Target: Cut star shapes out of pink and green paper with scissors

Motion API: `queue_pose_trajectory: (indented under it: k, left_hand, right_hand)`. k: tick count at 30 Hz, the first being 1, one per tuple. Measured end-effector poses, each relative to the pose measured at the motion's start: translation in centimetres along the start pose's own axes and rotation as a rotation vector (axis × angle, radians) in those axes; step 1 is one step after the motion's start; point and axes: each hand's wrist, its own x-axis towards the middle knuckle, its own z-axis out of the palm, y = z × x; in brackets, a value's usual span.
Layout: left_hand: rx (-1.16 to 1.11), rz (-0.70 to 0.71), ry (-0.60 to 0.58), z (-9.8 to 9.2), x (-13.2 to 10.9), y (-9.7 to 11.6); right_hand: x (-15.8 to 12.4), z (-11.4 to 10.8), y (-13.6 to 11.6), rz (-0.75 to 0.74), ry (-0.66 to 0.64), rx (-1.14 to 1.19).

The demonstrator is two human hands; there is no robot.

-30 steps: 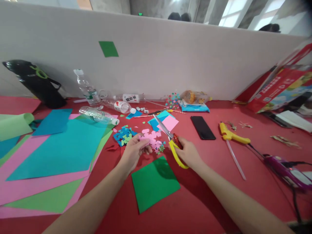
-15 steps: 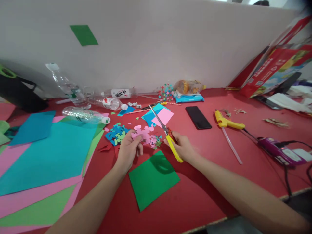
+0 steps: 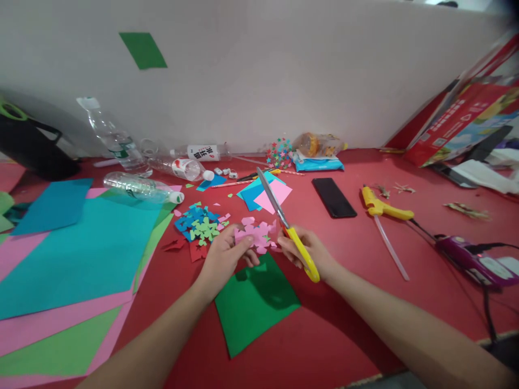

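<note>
Between the thumb and fingers of my left hand (image 3: 227,254) is a pink paper scrap (image 3: 248,237) with jagged, star-shaped cutouts along its edges. My right hand (image 3: 310,251) grips scissors (image 3: 302,251) with yellow and red handles; the blades look closed and point up and away. Under and between the hands lies a green paper square (image 3: 257,308). Just left of the pink scrap are a pile of light green cut scraps (image 3: 205,231), blue cut scraps (image 3: 186,221) and red scraps (image 3: 198,251). Small stars beneath the pink scrap are mostly hidden.
Large blue paper sheets (image 3: 81,254) spread on the left. Plastic bottles (image 3: 140,187) lie at the back left. Beyond the scissors sit small pink paper (image 3: 273,195) and a star cluster (image 3: 279,153). A phone (image 3: 333,197) and yellow glue gun (image 3: 383,206) are on the right.
My left hand has moved right and slightly nearer with the pink scrap, uncovering more of the light green scraps. The scissors have shifted slightly right and nearer in my right hand.
</note>
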Motion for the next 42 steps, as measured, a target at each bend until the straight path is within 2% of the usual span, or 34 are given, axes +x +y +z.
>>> queue_pose_trajectory:
  k: [4,6,9,13,21,28,36,42]
  left_hand:
    - [-0.158,0.086,0.235,-0.8,0.8,0.5]
    - [-0.23,0.109,0.324,-1.5,1.3,0.6]
    - [-0.32,0.115,0.417,-2.3,1.7,0.7]
    - [-0.397,0.096,0.485,-2.7,1.8,0.8]
    - [-0.551,0.047,0.504,-2.6,1.8,1.4]
    - [-0.55,0.037,0.415,-1.7,1.1,1.3]
    - [-0.386,0.216,0.416,-2.4,1.6,1.2]
    - [-0.393,0.19,0.449,-2.6,1.6,1.1]
  right_hand:
    - [-0.8,-1.1,-0.6,-0.049,-0.106,-0.027]
    - [-1.1,-1.6,-1.1,-0.082,-0.209,-0.15]
    - [-1.2,-1.9,-1.6,-0.003,-0.302,-0.375]
    - [-1.1,-2.1,-1.3,0.077,-0.341,-0.536]
    - [-1.1,-2.1,-1.1,0.083,-0.321,-0.549]
    - [-1.2,-1.7,-0.8,0.084,-0.283,-0.482]
    - [-1.7,-1.5,-1.3,0.145,-0.322,-0.378]
    - [-1.2,-1.5,-1.0,0.14,-0.21,-0.508]
